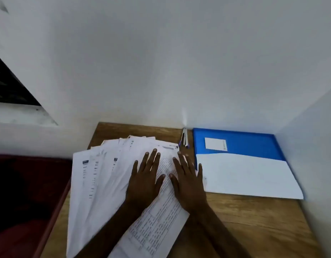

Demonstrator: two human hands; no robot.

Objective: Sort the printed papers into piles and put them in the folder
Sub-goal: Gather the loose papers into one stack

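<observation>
White printed papers (97, 183) lie fanned across the left half of the wooden worktop (254, 220), spreading from the lower centre of the frame up and out to the left. Their long axes run roughly from the near edge toward the wall (161, 71). The top sheet, densely printed, tilts from the bottom centre up toward the middle.

Both hands rest on that sheet side by side. The left hand (144, 181) and the right hand (189, 183) each have an open grip, fingers straight and spread, palms pressing flat. Neither pinches or holds a sheet.

The blue folder (241, 144) lies at the right of the frame, square to the wall corner, its long axis running left to right. It lies to the right of both hands, so the right hand is the nearer one. Its little finger is just beside the folder's left edge, perhaps touching it.

As for contents, a small white label (215, 144) sits on the blue surface. A large white sheet (244, 175) covers the folder's lower part, though I cannot tell whether it is a pocket flap or a loose page. No printed page is visibly filed there.

A stapler (184, 139) stands by the wall, between the fan and the folder.

By my judgement sorting has barely begun, since the fan is one spread, not separate piles.
</observation>
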